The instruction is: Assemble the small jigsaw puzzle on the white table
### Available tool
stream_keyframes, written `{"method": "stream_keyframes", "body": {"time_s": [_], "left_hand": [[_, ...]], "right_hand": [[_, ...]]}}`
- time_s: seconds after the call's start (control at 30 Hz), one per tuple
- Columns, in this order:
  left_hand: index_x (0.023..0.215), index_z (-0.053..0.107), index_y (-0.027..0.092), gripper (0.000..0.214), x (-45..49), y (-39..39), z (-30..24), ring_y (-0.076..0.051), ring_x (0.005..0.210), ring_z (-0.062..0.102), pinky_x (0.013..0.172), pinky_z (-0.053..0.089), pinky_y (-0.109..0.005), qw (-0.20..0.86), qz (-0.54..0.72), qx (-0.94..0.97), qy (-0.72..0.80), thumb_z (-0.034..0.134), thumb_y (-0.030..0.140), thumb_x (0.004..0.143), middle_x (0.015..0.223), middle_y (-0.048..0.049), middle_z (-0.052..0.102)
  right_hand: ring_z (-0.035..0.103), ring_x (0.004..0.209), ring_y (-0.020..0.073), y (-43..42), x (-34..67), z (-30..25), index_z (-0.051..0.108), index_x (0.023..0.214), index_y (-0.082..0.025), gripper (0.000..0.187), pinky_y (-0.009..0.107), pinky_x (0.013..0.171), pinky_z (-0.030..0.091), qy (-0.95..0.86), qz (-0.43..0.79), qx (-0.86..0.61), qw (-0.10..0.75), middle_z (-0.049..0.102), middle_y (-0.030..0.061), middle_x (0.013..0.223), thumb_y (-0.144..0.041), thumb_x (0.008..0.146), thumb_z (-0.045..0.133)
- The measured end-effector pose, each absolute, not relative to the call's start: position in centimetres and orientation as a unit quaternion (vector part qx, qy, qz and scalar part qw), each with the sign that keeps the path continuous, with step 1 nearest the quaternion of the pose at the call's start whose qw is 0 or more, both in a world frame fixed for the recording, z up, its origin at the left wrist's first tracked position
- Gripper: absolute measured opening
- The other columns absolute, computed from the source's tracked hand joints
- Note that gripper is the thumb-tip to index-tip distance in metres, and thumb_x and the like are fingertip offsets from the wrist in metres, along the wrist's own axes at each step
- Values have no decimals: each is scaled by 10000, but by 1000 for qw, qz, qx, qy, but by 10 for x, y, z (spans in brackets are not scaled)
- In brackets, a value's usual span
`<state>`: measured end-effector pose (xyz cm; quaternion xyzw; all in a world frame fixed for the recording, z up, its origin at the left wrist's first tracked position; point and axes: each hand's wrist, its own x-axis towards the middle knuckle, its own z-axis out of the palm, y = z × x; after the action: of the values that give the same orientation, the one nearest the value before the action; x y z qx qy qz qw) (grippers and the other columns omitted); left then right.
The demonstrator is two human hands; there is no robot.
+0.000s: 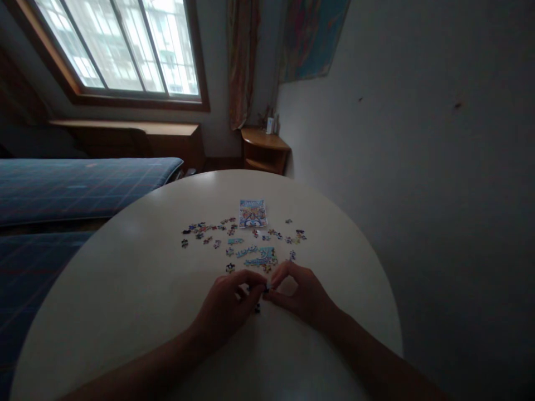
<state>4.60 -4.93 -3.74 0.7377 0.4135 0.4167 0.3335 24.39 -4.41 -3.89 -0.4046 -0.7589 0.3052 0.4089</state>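
My left hand and my right hand meet low over the round white table, fingertips almost touching. Each pinches at a small dark-and-white puzzle piece, mostly covered by the fingers. Just below the fingertips lies a dark puzzle piece. Beyond my hands is a partly joined puzzle section in light blue, with a joined strip at its left. A dark loose piece sits left of that section, and another piece is to its right.
A printed picture sheet lies farther back on the white table. Several loose puzzle pieces are scattered left of it, with more pieces to the right. A plaid mattress borders the table's left; a wall rises at right.
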Motion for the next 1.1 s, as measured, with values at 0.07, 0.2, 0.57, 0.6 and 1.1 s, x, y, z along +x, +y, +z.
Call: {"method": "stream_keyframes", "body": {"time_s": [0.07, 0.2, 0.57, 0.6, 1.1], "left_hand": [[875, 724, 211, 146, 46, -50, -37, -101, 565, 658, 547, 551, -186, 346, 410, 738, 411, 593, 154, 842, 753, 14, 741], [872, 737, 207, 163, 46, -50, -36, -102, 542, 655, 514, 533, -179, 365, 404, 733, 408, 590, 151, 831, 716, 12, 736], [825, 665, 188, 82, 43, -44, -44, -102, 578, 656, 522, 517, -175, 361, 409, 719, 431, 584, 181, 837, 719, 16, 707], [829, 663, 188, 78, 43, -44, -44, -103, 577, 654, 519, 514, -176, 363, 406, 719, 433, 586, 189, 839, 723, 15, 709], [868, 641, 195, 78, 44, -44, -41, -123, 657, 670, 558, 525, -194, 389, 400, 697, 451, 617, 268, 860, 773, -1, 711]], "right_hand": [[652, 711, 144, -44, 243, -40, 566, 762, -215, 252, 262, 669, 491, -758, 305, -406, 409, 681, 6, 785, -357, 773, 774], [649, 720, 144, -43, 243, -41, 560, 756, -212, 264, 260, 669, 481, -758, 301, -412, 406, 679, 5, 798, -356, 768, 781], [652, 769, 142, -48, 245, -29, 610, 991, -221, 224, 279, 754, 500, -781, 284, -385, 400, 685, 3, 837, -185, 787, 694], [656, 768, 139, -48, 246, -29, 617, 1050, -221, 258, 279, 757, 505, -781, 286, -381, 404, 689, 6, 840, -176, 802, 672], [678, 687, 134, -43, 246, -35, 691, 923, -213, 138, 248, 672, 530, -748, 308, -415, 416, 718, -5, 747, -254, 797, 732]]}}
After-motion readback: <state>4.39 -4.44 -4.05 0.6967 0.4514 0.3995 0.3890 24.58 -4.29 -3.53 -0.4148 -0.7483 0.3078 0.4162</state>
